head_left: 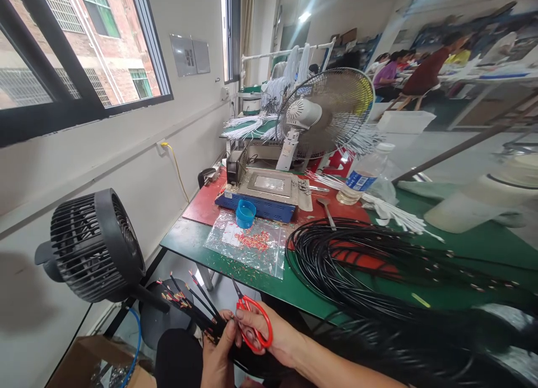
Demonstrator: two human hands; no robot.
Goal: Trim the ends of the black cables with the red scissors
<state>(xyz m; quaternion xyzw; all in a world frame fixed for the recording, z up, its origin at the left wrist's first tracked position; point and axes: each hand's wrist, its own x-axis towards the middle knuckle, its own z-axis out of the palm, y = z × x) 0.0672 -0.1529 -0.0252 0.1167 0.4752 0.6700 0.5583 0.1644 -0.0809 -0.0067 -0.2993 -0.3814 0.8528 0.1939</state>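
Both hands work low in the view, just below the near edge of the green table (189, 239). The left hand (218, 354) is closed around a bundle of black cables (189, 301), whose stripped ends fan up and to the left, showing red and yellowish cores. The right hand (275, 337) has its fingers through the loops of red-handled scissors (252, 320); the blades point up toward the cable ends and look nearly together.

The cables appear thin, light and springy, so they would likely splay unless held close to the stripped ends, where the left hand grips them now. Their bared cores seem delicate and easily nicked.

On the table lies a large coil of black cable (357, 264), touching a clear plastic bag (247, 242) strewn with red offcuts. A blue cap (246, 213) sits by a flat machine (264, 192), with a white fan (325, 116) and water bottle (363, 175) beyond. A black fan (94, 245) stands at the left.
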